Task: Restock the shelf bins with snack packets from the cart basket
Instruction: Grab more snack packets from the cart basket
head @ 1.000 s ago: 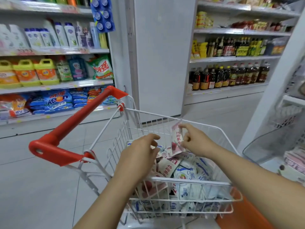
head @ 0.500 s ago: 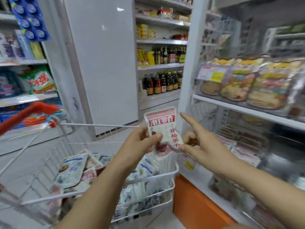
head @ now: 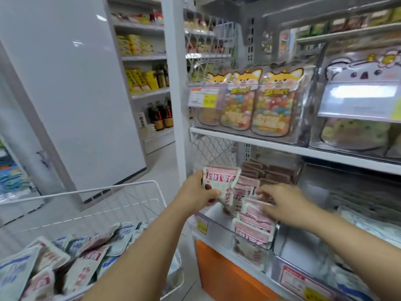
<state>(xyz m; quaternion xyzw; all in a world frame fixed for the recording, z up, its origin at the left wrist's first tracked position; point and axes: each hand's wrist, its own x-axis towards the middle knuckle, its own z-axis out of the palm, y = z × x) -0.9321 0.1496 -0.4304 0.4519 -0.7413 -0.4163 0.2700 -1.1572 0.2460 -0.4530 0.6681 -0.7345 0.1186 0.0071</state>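
My left hand (head: 196, 193) grips a white and pink snack packet (head: 220, 181) upright over the left end of a clear shelf bin (head: 213, 224). Inside that bin stands a row of matching pink packets (head: 252, 229). My right hand (head: 282, 204) rests on the tops of those packets, fingers spread and pressing them back. The white wire cart basket (head: 138, 190) sits at lower left, holding several blue and pink snack packets (head: 54, 263).
The shelf above carries clear bins of cat-shaped candy bags (head: 256, 101) and koala-shaped bags (head: 360, 101). More clear bins (head: 303, 253) sit to the right on the lower shelf. An orange base panel (head: 227, 272) runs below. A white pillar (head: 171, 83) stands left of the shelving.
The view swung right from the cart to the shelf. My left hand carried the pink packet from above the basket to the bin, and my right hand moved onto the packets in the bin.
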